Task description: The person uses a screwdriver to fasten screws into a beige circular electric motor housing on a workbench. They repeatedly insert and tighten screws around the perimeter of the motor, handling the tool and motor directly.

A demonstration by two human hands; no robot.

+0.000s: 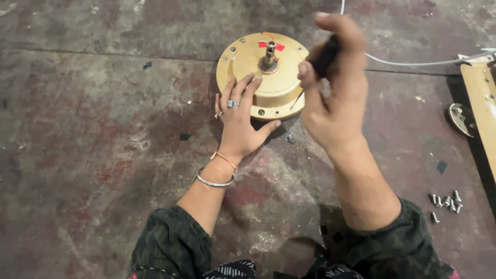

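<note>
Here, your left hand (pixel 238 121) lies flat on the near-left side of the motor (pixel 263 75), fingers spread wide over the gold housing and thumb hooked under its near rim, pressing it to the floor (pixel 93 155). It grips nothing; it only steadies. The motor sits on the floor just beyond that hand, round face up, with its shaft (pixel 269 54) standing upright at the centre and a red tag beside the shaft.

Right of the motor, your right hand (pixel 330 98) is closed tight around the black handle of a screwdriver (pixel 323 62). Its thin shank slants down toward the motor's right rim, where the screw holes sit; whether the tip is seated in a screw cannot be told.

The step looks like working a rim screw. The next move seems to call for setting the tip square in the head and keeping the housing from turning under your palm.

Well right of the motor, loose screws (pixel 445 202) lie in a small heap, and a gold blade (pixel 483 108) runs along the frame edge.
</note>
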